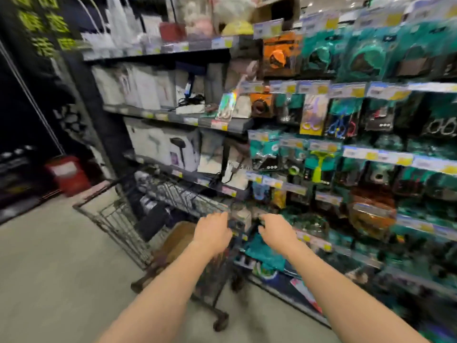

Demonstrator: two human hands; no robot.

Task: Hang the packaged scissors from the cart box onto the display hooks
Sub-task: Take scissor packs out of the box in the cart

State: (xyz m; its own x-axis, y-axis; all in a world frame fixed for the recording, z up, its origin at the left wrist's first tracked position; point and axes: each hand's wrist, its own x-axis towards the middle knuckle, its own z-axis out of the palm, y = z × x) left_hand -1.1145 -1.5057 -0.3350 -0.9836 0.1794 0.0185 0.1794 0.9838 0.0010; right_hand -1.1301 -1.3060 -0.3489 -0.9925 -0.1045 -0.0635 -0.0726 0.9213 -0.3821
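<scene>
1. Left hand [213, 231], with its bare forearm nearest the lens, reaches to the near end of the wire cart [118, 214]. Fingers are bent down over the rim. Blur hides whether they grip it; cannot tell.
2. Right hand [277, 231] is just beside it at the same height, fingers curled downward at the cart's end. Cannot tell here either whether they grip.
3. Far left: red bin [69, 174] on the floor by a dark wall, well apart from the cart.
4. The cart stands angled against the shelving, between the person and the lower shelves. A cardboard box [179, 237] sits inside it, just left of and below the left hand. Its contents are too blurred to read.
5. Behind the cart: white hair-dryer boxes [178, 149] on a grey shelf.
6. Packaged scissors [340, 123] hang just under a yellow price-tag strip [351, 90], above and right of the right hand, well apart from both hands.
7. The pack has blue handles on a dark card with a teal top. A yellow-carded pack [312, 117] hangs just to its left.
8. Further right: rows of teal packets [371, 53], all smeared.
</scene>
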